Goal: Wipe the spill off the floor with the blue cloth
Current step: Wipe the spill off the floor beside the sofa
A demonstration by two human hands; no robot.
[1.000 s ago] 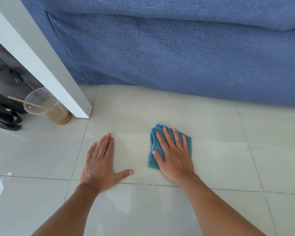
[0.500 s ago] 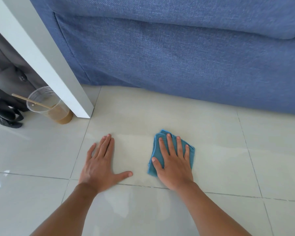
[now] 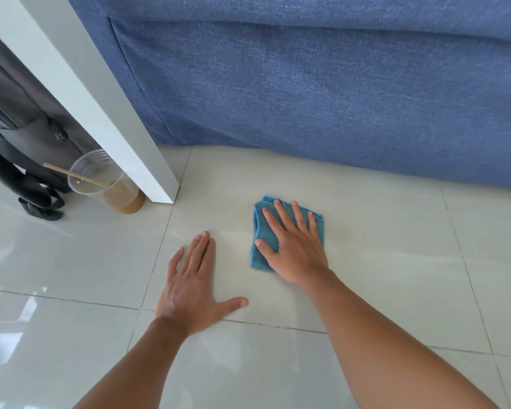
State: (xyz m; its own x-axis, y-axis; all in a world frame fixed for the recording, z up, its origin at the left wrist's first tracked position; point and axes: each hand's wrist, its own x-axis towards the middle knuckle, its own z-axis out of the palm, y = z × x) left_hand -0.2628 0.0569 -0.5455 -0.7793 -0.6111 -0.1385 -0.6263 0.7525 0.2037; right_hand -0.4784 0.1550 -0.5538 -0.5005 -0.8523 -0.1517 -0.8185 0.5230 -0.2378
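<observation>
A folded blue cloth lies flat on the pale tiled floor, a short way in front of the sofa. My right hand presses down on it with fingers spread, covering most of the cloth. My left hand rests flat on the bare tile to the left of the cloth, fingers apart, holding nothing. A faint dull wet streak shows on the tile between the two hands; I cannot tell how far it extends.
A blue fabric sofa fills the back. A white table leg slants down at the left. Beside it stands a clear plastic cup with brown drink and a wooden stirrer. A dark bag sits behind it.
My right hand has pushed the cloth a little away from me, toward the sofa. My left hand stays planted on the tile. The view has shifted slightly.
</observation>
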